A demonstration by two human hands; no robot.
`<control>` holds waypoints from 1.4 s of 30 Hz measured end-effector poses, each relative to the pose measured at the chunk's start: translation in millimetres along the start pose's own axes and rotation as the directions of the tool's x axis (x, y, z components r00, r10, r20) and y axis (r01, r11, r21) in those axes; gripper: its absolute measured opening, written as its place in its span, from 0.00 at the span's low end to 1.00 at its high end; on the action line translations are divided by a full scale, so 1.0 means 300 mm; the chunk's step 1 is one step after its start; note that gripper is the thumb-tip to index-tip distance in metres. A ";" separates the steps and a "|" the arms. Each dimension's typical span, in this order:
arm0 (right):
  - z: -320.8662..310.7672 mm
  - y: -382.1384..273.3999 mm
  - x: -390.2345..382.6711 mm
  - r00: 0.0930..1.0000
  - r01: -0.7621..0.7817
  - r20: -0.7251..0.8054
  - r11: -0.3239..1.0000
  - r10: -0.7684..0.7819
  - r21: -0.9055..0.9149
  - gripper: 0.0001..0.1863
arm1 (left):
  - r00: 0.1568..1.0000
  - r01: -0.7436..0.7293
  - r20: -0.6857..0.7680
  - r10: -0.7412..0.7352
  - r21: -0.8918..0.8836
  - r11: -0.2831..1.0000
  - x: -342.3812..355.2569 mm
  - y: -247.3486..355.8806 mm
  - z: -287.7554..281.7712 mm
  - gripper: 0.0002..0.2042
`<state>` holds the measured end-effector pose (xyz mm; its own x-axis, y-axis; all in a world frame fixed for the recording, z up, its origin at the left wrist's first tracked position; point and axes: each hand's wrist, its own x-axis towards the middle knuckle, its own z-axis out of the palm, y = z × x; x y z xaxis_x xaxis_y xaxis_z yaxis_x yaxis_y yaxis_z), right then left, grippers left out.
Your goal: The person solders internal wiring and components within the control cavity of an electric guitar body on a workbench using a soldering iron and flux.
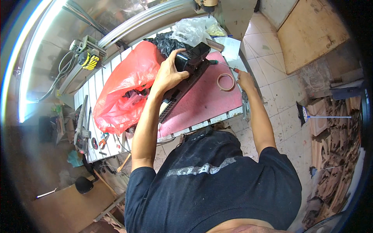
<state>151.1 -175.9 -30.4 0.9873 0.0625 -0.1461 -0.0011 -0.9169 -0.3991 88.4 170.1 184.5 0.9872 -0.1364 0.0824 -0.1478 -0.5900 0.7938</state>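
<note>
My left hand [171,72] grips a glossy black plastic housing [190,58], which is tilted over a pink mat [210,105] and has a long slotted dark edge. A red plastic bag [120,89] lies just left of the housing. At the right edge of the table, my right hand [244,81] is closed on a red-handled tool [236,70], whose thin shaft points left toward a dark green tip beside the housing. A tan tape roll [225,82] lies on the mat near that hand.
Black [159,40] and clear bags [188,29] lie at the back of the slatted table [89,153]. A clamp [81,132] and pliers [103,141] are at left, beneath a machine rail [128,27]. Right are tiled floor, a broom [326,117] and wood pieces [328,155].
</note>
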 end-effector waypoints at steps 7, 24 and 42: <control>0.016 0.033 0.016 1.000 0.023 0.020 1.000 -0.022 -0.017 0.08 | 1.000 0.011 0.011 -0.011 -0.002 1.000 0.007 0.011 0.007 0.38; 0.007 0.010 -0.020 0.996 -0.062 -0.058 0.996 0.066 0.070 0.04 | 0.999 0.028 0.043 -0.028 -0.007 1.000 -0.005 0.009 0.013 0.37; -0.002 -0.027 -0.017 0.997 -0.009 -0.073 0.995 0.002 -0.096 0.06 | 0.998 0.040 0.051 -0.038 -0.035 0.999 -0.005 -0.005 0.006 0.37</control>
<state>146.0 -169.0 -25.9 0.9962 0.0317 -0.0808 0.0053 -0.9511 -0.3089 87.1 169.6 182.1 0.9878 -0.1541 0.0216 -0.1063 -0.5670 0.8169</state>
